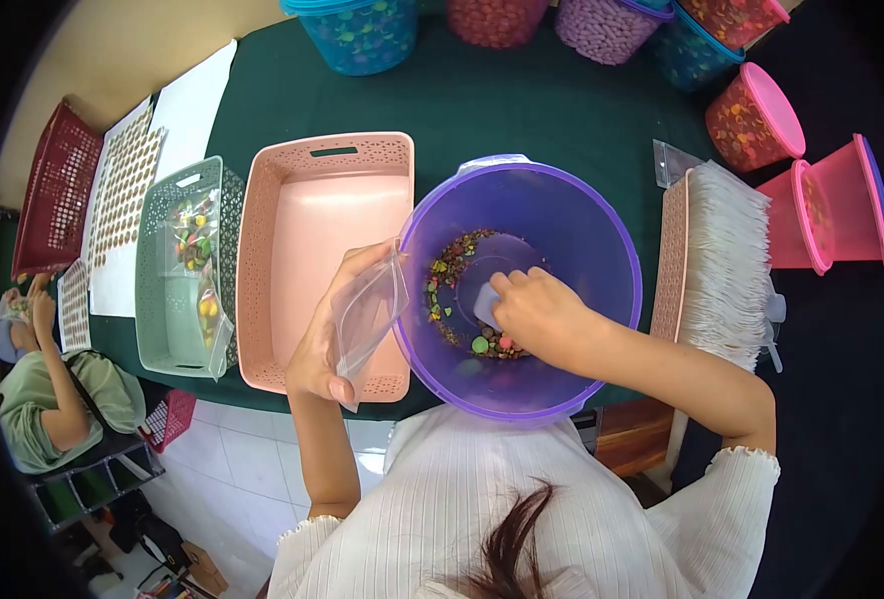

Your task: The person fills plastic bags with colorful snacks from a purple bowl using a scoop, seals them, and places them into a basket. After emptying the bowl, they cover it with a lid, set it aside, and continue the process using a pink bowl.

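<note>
My left hand [314, 344] is closed on a clear plastic zip bag [370, 304], which is held beside the left rim of a purple tub [622, 225]. Down inside the tub, my right hand [540, 311] grips a small whitish scoop [485, 303]. Around the scoop and along the tub's left side lie small colourful candies [452, 268], with green, pink and brown pieces among them. The scoop is partly covered by my fingers, and whatever lies in it is hidden. No candies can be made out in the bag.
A pink basket [253, 270] stands left of the tub, then a green basket [152, 344] with filled bags. At right, another basket [670, 265] holds stacked clear bags [727, 260]. Candy tubs [367, 40] line the back. A person [57, 399] works at far left near sticker sheets [127, 180].
</note>
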The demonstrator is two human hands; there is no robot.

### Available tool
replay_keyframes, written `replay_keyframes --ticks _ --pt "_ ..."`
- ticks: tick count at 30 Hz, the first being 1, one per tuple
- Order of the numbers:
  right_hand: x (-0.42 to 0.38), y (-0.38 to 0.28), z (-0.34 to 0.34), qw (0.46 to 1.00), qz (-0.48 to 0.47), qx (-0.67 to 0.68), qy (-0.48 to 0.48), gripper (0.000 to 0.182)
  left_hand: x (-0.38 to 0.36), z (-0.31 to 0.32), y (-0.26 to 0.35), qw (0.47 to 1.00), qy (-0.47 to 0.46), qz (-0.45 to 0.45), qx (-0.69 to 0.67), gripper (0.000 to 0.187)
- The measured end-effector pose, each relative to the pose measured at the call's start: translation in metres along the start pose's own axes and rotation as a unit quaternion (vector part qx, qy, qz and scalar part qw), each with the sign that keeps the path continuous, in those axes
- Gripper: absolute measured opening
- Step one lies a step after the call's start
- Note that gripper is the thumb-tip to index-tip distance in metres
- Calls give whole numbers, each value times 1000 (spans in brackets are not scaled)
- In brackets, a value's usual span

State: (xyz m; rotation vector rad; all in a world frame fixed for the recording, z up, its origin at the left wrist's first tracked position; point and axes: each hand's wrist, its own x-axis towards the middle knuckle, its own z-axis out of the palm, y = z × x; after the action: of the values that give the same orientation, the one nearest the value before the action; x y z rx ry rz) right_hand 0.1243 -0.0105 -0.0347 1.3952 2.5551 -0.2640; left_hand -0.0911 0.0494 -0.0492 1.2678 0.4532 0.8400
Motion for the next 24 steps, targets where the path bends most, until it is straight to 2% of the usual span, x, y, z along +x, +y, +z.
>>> replay_keyframes --ticks 2,6,8,10,12,14,17,19,24 --pt "-7 -2 -1 1000 -6 -5 -26 9 -8 -3 -1 1000 -8 8 22 117" --pt "-13 0 -1 998 -1 -7 -63 11 -24 5 -3 999 -1 26 -34 118" --pt "-7 3 1 997 32 -48 -60 11 -32 10 -4 998 -6 41 -47 119" --pt "8 5 2 993 36 -97 -57 11 -41 10 -10 998 14 14 64 121" --pt "23 10 5 987 40 -146 -52 12 -44 18 -6 999 33 1 11 122" --pt "37 16 11 979 0 -199 -42 11 -44 21 -5 998 51 -11 -40 123" --pt "52 15 9 980 -35 -185 -58 11 -44 20 -8 999 41 -2 -17 123" --pt "58 14 12 979 -67 -177 -68 12 -43 17 -16 998 -5 65 11 123" --pt "66 5 23 985 -102 -119 -68 13 -41 24 -19 997 26 60 -37 120"
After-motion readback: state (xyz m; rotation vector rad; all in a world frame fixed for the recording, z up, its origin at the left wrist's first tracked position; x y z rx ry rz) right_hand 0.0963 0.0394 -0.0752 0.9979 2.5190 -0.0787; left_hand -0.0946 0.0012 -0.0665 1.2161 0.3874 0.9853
